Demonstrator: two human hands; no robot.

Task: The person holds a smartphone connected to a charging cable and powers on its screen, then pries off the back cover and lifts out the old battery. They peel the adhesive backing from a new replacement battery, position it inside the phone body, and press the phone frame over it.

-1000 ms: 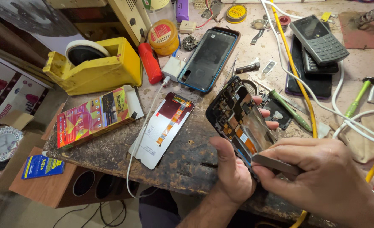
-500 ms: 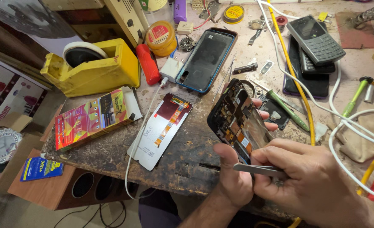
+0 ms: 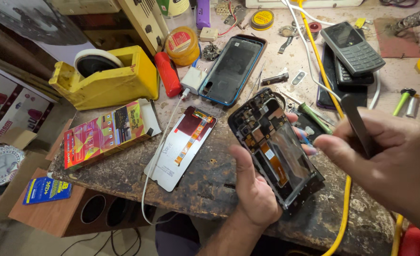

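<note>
Opened phone lies cradled over the bench edge in left hand, thumb and fingers clamping its frame. Light, rigid, fragile circuitry; grip edges only. Right hand pinches tweezers.

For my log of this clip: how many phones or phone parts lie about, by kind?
Opened phone, in left hand: 1
Keypad phones: 2
Blue-edged phone case: 1
Detached screen panel: 1
Total: 5
Right hand holds tweezers.

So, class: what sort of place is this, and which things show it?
Probably a phone repair bench: the left hand holds an opened phone frame, a detached screen panel lies nearby, and the right hand holds tweezers.
</note>
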